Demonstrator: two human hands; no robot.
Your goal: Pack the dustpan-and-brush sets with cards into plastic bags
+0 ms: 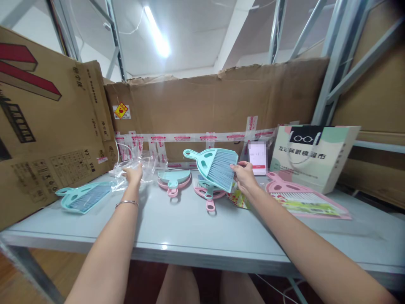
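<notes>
My right hand [244, 175] grips a teal hand brush [212, 165] by its bristle end and holds it tilted above the table, handle pointing left. Below it lies a pink and teal dustpan [209, 195]. My left hand [134, 174], a bracelet on its wrist, is closed on a pile of clear plastic bags [126, 169] at the back left. A second stacked dustpan [173, 180] sits between my hands.
Another teal brush in plastic [82, 197] lies at the left. A packed pink brush set [305, 202] lies at the right, before a paper bag [311, 154]. A phone [257, 158] leans on the cardboard back wall [221, 101]. Boxes [47, 126] stand left on the grey table [190, 232].
</notes>
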